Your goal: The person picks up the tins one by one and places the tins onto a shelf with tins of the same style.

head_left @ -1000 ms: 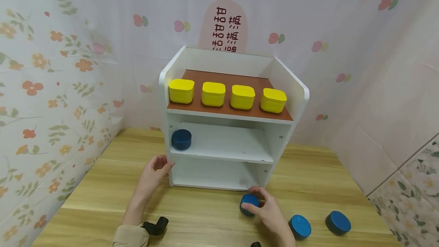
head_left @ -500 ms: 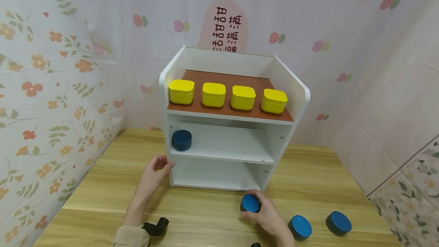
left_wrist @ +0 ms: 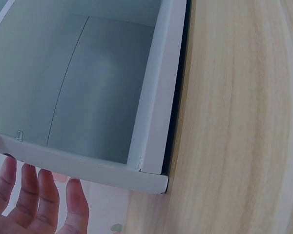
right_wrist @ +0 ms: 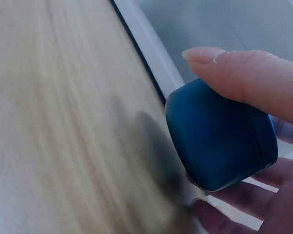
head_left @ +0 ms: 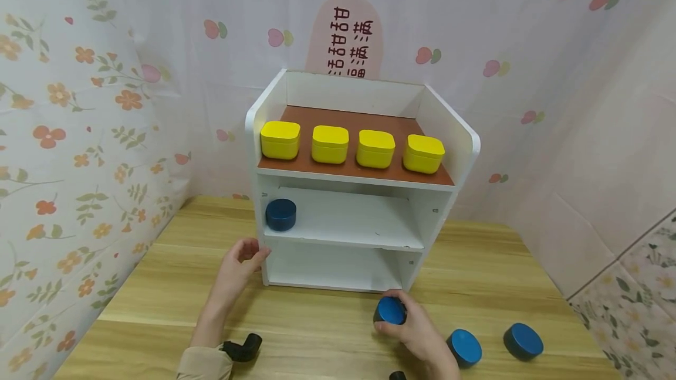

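My right hand (head_left: 419,333) holds a small blue lidded container (head_left: 391,311) between thumb and fingers, just in front of the shelf's lower right corner. In the right wrist view the container (right_wrist: 217,139) is tilted, its lid seam facing the palm, with a shadow on the tabletop beside it. My left hand (head_left: 237,265) rests at the lower left side of the white shelf unit (head_left: 343,238), thumb at the front edge. In the left wrist view the fingers (left_wrist: 46,195) lie along the outside of the side panel. Another blue container (head_left: 281,214) stands at the left end of the middle shelf.
Several yellow lidded boxes (head_left: 330,144) stand in a row on the brown top shelf. Two more blue containers, one nearer (head_left: 465,348) and one farther right (head_left: 523,341), sit on the wooden table (head_left: 306,333). Patterned curtains (head_left: 227,104) hang behind and beside it.
The right hand has turned the blue container and shifted its fingers around it, moving slightly right. The left hand has stayed at the shelf's side.
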Available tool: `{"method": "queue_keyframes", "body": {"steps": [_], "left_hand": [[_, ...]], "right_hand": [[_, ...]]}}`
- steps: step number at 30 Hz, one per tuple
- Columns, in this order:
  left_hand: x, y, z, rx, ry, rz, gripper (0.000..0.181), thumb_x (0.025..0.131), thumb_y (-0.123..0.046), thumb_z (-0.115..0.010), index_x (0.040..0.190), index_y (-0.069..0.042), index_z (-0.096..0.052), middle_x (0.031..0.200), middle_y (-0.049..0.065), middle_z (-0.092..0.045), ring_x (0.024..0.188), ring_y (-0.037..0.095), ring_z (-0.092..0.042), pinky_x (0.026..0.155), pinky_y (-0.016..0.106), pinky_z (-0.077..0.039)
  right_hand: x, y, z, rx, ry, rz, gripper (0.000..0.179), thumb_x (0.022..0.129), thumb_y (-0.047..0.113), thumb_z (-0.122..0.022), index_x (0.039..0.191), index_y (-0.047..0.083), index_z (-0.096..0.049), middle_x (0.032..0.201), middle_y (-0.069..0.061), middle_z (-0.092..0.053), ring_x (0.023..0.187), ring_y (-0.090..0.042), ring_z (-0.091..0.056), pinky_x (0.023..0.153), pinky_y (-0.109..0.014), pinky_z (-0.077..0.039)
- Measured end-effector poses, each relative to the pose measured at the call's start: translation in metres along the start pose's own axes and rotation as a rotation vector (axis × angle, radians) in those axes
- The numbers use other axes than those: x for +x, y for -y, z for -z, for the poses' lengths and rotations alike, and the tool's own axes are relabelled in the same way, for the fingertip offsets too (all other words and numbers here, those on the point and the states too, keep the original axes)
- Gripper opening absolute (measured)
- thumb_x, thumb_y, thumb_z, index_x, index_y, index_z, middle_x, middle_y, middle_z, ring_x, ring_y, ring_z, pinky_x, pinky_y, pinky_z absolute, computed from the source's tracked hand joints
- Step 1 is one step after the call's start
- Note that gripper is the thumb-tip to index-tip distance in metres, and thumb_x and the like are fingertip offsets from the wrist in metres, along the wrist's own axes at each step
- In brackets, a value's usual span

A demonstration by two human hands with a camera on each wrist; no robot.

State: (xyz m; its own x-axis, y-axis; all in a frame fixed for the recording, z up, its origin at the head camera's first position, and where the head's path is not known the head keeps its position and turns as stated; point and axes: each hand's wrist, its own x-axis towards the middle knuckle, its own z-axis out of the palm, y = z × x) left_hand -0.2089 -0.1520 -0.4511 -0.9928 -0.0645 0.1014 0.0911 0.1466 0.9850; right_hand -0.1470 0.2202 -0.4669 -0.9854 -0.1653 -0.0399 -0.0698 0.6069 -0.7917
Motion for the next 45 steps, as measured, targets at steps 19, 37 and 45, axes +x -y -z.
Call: {"method": "queue_keyframes", "body": {"steps": [19, 37, 45], "left_hand": [[-0.001, -0.001, 0.000, -0.007, -0.001, 0.032, 0.041, 0.094, -0.029, -0.068, 0.119, -0.002, -0.052, 0.114, 0.015, -0.054, 0.104, 0.023, -0.051, 0.083, 0.034, -0.052], [0.000, -0.003, 0.000, -0.019, 0.001, 0.016, 0.040, 0.094, -0.029, -0.069, 0.119, -0.002, -0.053, 0.111, 0.014, -0.054, 0.102, 0.023, -0.051, 0.083, 0.033, -0.053], [0.000, -0.003, -0.001, -0.018, -0.005, 0.018, 0.039, 0.093, -0.029, -0.069, 0.118, -0.002, -0.053, 0.109, 0.013, -0.054, 0.100, 0.022, -0.051, 0.081, 0.030, -0.052]], "right_hand": [[0.001, 0.077, 0.026, 0.009, 0.028, 0.229, 0.062, 0.081, 0.026, -0.082, 0.132, 0.010, -0.052, 0.133, -0.014, -0.049, 0.111, -0.033, -0.050, 0.088, -0.041, -0.050], [0.048, 0.156, 0.036, -0.098, 0.023, 0.430, 0.058, 0.080, 0.024, -0.083, 0.130, 0.016, -0.055, 0.124, -0.002, -0.055, 0.108, -0.028, -0.052, 0.087, -0.044, -0.052], [0.065, 0.172, 0.037, -0.165, 0.058, 0.448, 0.058, 0.079, 0.022, -0.084, 0.129, 0.010, -0.056, 0.125, -0.001, -0.056, 0.107, -0.024, -0.052, 0.090, -0.042, -0.049]]}}
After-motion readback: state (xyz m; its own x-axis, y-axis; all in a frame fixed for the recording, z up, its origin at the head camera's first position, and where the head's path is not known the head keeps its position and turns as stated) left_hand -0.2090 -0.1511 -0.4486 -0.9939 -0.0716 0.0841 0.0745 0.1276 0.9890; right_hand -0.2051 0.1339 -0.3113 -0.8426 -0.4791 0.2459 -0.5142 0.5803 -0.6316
